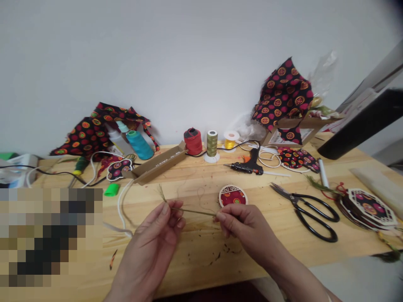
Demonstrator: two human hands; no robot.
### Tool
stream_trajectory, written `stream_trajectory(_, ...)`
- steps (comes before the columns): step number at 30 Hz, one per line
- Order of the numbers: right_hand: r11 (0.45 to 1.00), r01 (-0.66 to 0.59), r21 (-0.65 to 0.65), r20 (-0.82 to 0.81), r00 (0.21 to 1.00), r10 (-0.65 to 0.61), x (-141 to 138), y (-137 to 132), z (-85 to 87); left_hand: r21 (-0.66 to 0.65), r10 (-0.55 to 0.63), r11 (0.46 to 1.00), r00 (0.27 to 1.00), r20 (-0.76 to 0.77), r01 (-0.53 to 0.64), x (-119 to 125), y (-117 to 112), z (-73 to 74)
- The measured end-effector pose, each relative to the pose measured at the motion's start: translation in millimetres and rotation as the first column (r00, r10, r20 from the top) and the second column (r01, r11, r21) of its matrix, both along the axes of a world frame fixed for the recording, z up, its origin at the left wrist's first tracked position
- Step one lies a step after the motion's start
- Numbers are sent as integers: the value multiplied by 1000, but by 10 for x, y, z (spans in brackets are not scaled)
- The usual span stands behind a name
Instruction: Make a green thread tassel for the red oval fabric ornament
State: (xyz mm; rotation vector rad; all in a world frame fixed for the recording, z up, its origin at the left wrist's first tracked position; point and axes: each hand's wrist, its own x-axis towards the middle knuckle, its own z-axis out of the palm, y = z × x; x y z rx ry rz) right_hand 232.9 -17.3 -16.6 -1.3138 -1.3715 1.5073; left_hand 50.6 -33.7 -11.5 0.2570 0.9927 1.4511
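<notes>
My left hand [157,235] and my right hand [242,228] hover low over the wooden table [195,260], each pinching one end of a thin olive-green bundle of thread [192,211] stretched between them. A frayed tuft of the thread sticks up above my left fingers. Just beyond my right fingertips lies a small round red ornament with a white fretwork rim [233,196]. Both hands are closed in a pinch.
Black scissors [310,209] lie right of my hands, with a black glue gun [247,166] behind them. Thread spools in red [193,141], olive [212,144], yellow [231,140] and teal [139,144] stand at the back. Patterned fabric [283,94], an open cardboard box [157,165] and octagonal ornaments [368,207] sit around.
</notes>
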Motion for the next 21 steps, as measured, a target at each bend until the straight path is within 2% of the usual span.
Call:
stream_trajectory(8,998,14,61,43,999,-16,55,17,-6,-6,52,999,999,8,-52,-24,-1,-42)
stream_trajectory(14,982,-74,172,110,992,55,64,31,70,-102,33,994,999,-43,-37,-66,-60,-63)
stream_trajectory(18,963,-153,220,163,979,119,56,62,147,-193,-38,981,995,-89,20,-146,-139,-70)
stream_trajectory(21,951,-194,241,196,969,148,49,103,198,-267,-207,949,971,-118,170,-209,-229,-59)
